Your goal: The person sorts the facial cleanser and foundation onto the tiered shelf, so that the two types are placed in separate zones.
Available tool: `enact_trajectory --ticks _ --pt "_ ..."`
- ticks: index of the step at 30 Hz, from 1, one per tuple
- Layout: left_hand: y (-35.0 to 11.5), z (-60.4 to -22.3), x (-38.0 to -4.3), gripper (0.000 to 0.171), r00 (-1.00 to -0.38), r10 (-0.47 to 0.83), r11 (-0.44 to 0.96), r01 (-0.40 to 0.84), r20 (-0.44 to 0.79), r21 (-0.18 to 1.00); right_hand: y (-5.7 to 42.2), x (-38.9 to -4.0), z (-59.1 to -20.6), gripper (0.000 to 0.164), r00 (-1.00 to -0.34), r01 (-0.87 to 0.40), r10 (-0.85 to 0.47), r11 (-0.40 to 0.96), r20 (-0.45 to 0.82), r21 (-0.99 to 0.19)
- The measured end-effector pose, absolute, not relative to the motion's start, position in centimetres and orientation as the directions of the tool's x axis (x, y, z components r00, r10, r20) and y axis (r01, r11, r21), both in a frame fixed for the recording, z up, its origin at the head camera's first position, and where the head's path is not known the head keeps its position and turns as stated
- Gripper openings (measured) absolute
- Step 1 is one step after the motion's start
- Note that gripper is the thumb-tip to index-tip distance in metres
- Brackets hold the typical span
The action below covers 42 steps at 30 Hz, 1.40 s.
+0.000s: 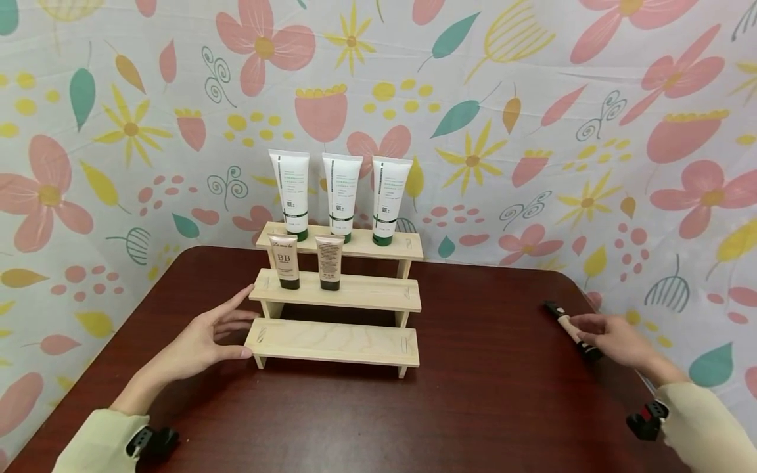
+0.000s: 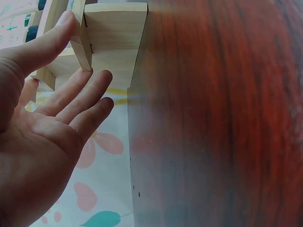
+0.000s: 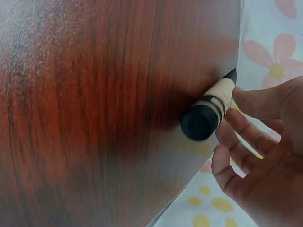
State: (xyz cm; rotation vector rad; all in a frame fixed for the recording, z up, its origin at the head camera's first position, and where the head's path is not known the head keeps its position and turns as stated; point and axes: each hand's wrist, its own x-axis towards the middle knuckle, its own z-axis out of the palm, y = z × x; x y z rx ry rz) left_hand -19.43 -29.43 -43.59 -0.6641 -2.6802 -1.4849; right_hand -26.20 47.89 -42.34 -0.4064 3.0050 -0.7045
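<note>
A three-step wooden display stand [image 1: 349, 343] stands on the table. My left hand [image 1: 198, 341] is at its left side, fingers spread and fairly straight, with thumb and fingertips against the lower and middle steps; the left wrist view shows the same hand [image 2: 42, 142] beside the wooden end. Over at the table's right edge, my right hand [image 1: 618, 338] pinches a beige and black cosmetic tube [image 1: 569, 324] between thumb and fingers. In the right wrist view the tube's black cap [image 3: 199, 124] points toward the camera, close over the tabletop.
Three white tubes with green caps, one at the right end [image 1: 390, 197], stand along the top step. On the middle step are two small beige tubes with black caps, the left one marked BB [image 1: 286, 261]. A flowered cloth [image 1: 473, 98] hangs behind the dark wooden table [image 1: 485, 387].
</note>
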Motion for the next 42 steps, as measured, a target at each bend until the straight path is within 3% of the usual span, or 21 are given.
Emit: enact_trajectory --ticks 5,13,29,42 --pt "-29.5 -43.7 -19.5 0.109 -0.910 0.360 0.464 0.365 0.205 0.807 47.0 -26.0 -42.8 0.033 -0.959 -0.259 -0.283 0.821 0.032 -0.509" --pt "-29.5 -43.8 -19.5 0.109 -0.908 0.358 0.461 0.374 0.217 0.805 45.0 -26.0 -42.9 0.036 -0.898 -0.363 -0.438 0.704 0.030 -0.611" --pt "-29.5 -43.7 -19.5 0.109 -0.911 0.359 0.456 0.363 0.205 0.812 41.3 -25.7 -41.9 0.041 -0.808 -0.268 -0.566 0.599 -0.162 -0.754" --pt "-29.5 -43.9 -19.6 0.109 -0.912 0.356 0.454 0.358 0.202 0.816 40.0 -25.7 -41.8 0.042 -0.742 -0.259 -0.642 0.541 -0.193 -0.800"
